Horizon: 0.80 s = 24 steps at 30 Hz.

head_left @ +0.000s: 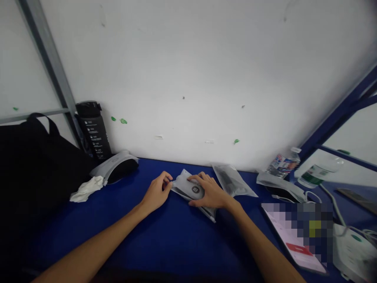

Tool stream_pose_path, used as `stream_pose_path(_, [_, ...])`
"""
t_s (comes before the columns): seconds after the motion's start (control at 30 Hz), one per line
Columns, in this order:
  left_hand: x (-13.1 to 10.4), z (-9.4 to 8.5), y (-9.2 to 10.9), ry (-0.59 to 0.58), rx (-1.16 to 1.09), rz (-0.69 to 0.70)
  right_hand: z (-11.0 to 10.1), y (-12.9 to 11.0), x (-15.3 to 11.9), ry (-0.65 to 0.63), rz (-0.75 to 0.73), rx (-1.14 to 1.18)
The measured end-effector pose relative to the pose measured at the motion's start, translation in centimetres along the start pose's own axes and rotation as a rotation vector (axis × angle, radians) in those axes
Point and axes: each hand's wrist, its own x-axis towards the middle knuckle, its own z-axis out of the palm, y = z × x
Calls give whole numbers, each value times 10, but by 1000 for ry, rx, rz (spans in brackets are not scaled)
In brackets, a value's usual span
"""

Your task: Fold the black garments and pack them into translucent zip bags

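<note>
Blue is the tabletop (165,243), and a pouch (184,185) lies near its middle. The right hand (211,192) grasps this pouch from above; the left hand (157,190) is at its left corner, but whether that grip pinches, I cannot tell.

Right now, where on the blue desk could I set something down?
Bare blue desk shows on the near side of the pouch under the right hand, and between the left hand and crumpled tissue. The right is crowded: phone, power strip, bottles.

Central pouch (183,184) left of phone (283,232)
</note>
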Motion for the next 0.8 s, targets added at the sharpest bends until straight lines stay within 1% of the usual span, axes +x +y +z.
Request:
stream_pose_path(0.13, [1,0,-2,24,6,2,-1,0,1,187,30,84])
stream_pose_path(0.23, [3,-1,-3,42,28,0,-17,15,-3,397,76,66])
stream_pose_path(0.3, [3,-1,-4,33,41,-2,-34,34,-9,558,206,0])
stream_pose_path(0.33, [2,-1,-5,23,45,-2,-41,44,-12,611,321,-47])
stream_pose_path(0.37, [2,-1,-5,12,46,-1,-46,56,-15,624,437,-107])
stream_pose_path(0.4, [2,-1,-5,0,47,0,-50,66,-18,606,545,-167])
stream_pose_path(0.47, [1,0,-5,-16,50,9,-49,85,-22,480,736,-235])
stream_pose_path(0.53, [1,0,-5,-20,62,13,-43,98,-23,321,863,-153])
stream_pose_path(0.57, [1,1,-6,-18,68,14,-39,102,-23,259,887,-98])
stream_pose_path(0.63, [2,1,-6,-16,70,12,-33,106,-21,184,880,-47])
stream_pose_path(0.7, [3,1,-7,-16,60,12,-31,104,-17,152,858,-100])
stream_pose_path(0.8, [2,1,-7,-19,78,25,-31,94,-10,96,855,-210])
